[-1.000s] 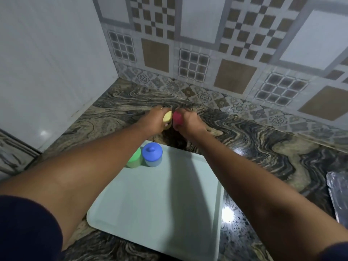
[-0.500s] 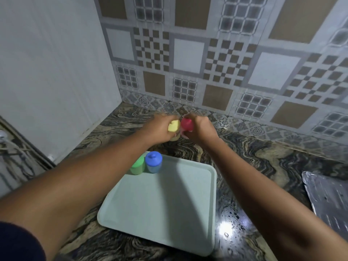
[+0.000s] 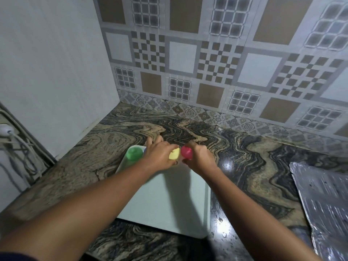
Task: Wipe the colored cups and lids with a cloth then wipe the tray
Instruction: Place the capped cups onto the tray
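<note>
My left hand grips a yellow cup and my right hand grips a red cup. Both cups are held side by side over the far end of the pale green tray. A green cup with its lid stands in the tray's far left corner. A sliver of a blue cup shows beside it, mostly hidden behind my left hand. No cloth is in view.
The tray lies on a swirled marble counter in a corner, with a white panel on the left and a tiled wall behind. A shiny metal sheet lies at the right. Cables hang at the far left.
Both hands have brought the yellow and red cups from the counter beyond the tray back over the tray's far end. The camera has tilted upward, showing more wall.
</note>
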`<act>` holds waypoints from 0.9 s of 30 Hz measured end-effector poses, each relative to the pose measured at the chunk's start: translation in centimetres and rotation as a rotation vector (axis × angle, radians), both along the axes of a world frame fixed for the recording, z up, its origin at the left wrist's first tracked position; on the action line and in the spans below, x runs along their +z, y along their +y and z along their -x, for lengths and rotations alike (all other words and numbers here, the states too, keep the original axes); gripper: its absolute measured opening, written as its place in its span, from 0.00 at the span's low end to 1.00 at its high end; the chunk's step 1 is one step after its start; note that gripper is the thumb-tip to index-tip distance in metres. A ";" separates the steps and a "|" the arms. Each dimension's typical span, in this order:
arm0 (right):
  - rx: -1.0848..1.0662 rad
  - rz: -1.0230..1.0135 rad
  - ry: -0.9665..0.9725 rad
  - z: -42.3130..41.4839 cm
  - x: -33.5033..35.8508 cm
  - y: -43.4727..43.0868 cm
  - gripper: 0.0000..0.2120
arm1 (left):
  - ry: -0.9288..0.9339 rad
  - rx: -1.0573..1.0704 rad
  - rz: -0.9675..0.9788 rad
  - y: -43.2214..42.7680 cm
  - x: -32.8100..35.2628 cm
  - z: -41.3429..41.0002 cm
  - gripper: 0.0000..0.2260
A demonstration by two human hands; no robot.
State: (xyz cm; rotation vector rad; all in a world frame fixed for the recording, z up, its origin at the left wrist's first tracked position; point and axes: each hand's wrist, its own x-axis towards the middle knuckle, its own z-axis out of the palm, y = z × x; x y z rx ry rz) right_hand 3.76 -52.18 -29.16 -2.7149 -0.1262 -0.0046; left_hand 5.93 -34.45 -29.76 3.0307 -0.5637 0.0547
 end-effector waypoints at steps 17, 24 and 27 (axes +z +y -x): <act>0.017 0.004 0.044 2.2 -3.3 0.2 0.38 | 0.012 0.003 -0.048 -0.1 -2.1 1.6 0.26; -0.069 0.003 0.023 3.0 -2.1 -1.3 0.46 | -0.071 0.037 0.053 1.1 0.5 2.5 0.37; -0.094 -0.169 -0.088 3.7 -2.1 -2.8 0.40 | -0.173 0.055 0.274 3.9 2.1 2.8 0.32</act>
